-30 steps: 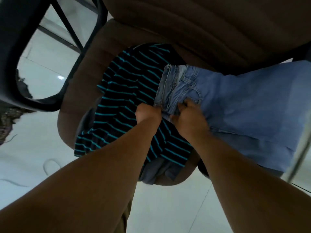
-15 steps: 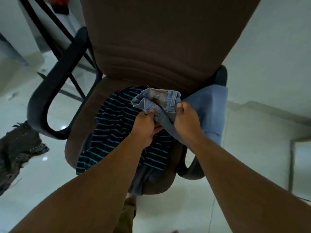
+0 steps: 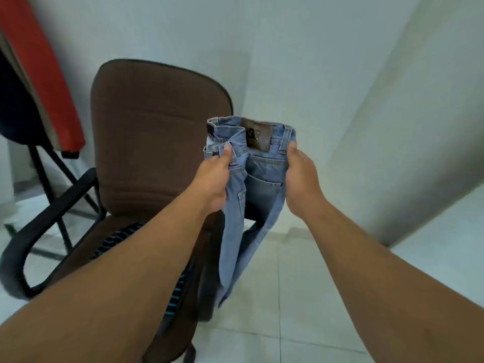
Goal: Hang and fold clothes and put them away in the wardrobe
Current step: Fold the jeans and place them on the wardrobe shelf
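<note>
The jeans (image 3: 258,184) are light blue denim and they hang in the air between the two hands, in front of the right edge of the brown chair (image 3: 154,132), not touching its seat. The waistband is on top, with a dark leather patch (image 3: 258,137) facing the camera, and the legs fall straight down toward the tiled floor (image 3: 301,297). The left hand (image 3: 213,182) grasps the left side of the waistband, its thumb pressed on a fold of denim and the other fingers hidden behind the cloth. The right hand (image 3: 301,176) grasps the right side just below a belt loop, thumb in front and fingers behind. Both hands are at about the same height, with the jeans stretched loosely between them. On the chair seat, mostly hidden under the left forearm, lies a black shirt with teal stripes (image 3: 117,238). A red board (image 3: 39,74) leans at the upper left corner.
</note>
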